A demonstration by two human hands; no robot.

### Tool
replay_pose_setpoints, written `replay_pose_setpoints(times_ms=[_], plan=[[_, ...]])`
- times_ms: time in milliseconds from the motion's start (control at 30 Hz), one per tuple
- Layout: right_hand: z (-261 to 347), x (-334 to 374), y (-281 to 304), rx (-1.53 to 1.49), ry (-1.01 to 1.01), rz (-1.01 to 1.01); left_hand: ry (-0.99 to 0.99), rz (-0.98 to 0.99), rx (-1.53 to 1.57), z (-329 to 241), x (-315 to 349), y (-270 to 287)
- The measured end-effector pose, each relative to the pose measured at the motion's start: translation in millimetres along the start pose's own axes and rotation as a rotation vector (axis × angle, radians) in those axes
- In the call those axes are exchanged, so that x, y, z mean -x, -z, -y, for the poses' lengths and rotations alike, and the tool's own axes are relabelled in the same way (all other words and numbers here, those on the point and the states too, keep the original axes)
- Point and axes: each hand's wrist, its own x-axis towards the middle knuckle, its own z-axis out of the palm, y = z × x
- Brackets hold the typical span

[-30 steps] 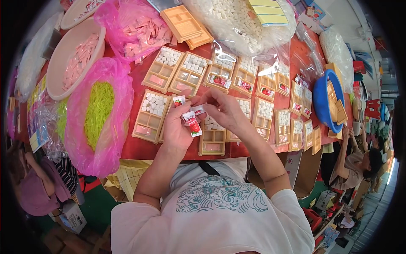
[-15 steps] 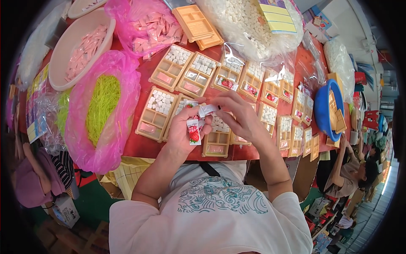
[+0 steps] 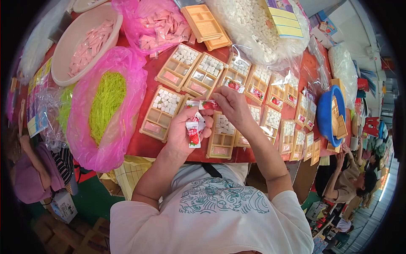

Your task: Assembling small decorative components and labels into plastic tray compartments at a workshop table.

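My left hand [image 3: 181, 132] is curled round several small white sachets printed with red strawberries [image 3: 193, 134]. One more strawberry sachet [image 3: 207, 104] lies across its fingertips, its right end pinched by the thumb and fingers of my right hand [image 3: 231, 108]. Below and around both hands stand beige compartment trays. A tray [image 3: 221, 139] just right of the left hand holds white cubes and a pink packet. Another tray [image 3: 160, 112], left of the hands, holds the same. Sachets lie in a farther tray [image 3: 233, 82]. The hands partly cover some trays.
On the left are a pink bag of green shredded filler [image 3: 108, 110] and a pale basin [image 3: 57, 63] of pink packets. At the back are stacked trays [image 3: 203, 23] and a clear bag of white cubes [image 3: 245, 25]. A blue basin [image 3: 325, 108] stands right. Other people work nearby.
My right hand has shifted slightly, and the sachet it pinches now shows its strawberry side instead of its plain white one. The left hand still holds its sachets. The whole view has shifted a little.
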Motion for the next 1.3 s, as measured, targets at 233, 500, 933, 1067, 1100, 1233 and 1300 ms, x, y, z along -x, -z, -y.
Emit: replay_pose_setpoints(times_ms=[233,500,933,1067,1100,1233,1300], plan=[[9.9,4.6,-4.6,-0.336,-0.179,0.06,-0.064,-0.057,-0.185,0.6,-2.4,2.0],[11.5,17.5,6.4,0.135,0.146,0.062,-0.214,-0.099,-0.26,6.5,1.8,-2.9],[-5.3,-29.8,-18.8,0.592,0.254,-0.167,-0.086,-0.047,-0.229,-8.4,8.5,-0.4],[29.1,-19.5,-14.1,0.303,0.362,0.085,0.026,-0.005,-0.31,-12.7,8.5,6.2],[31.6,-19.5,-14.0,0.24,0.444,0.242,0.028,-0.003,-0.31,-12.3,7.7,6.4],[27.1,-29.8,-12.9,0.209,0.406,0.145,0.001,-0.054,-0.282,-15.2,11.2,0.5],[21.1,-31.0,-16.1,0.181,0.247,0.042,-0.004,-0.009,-0.252,-20.0,8.5,4.3]])
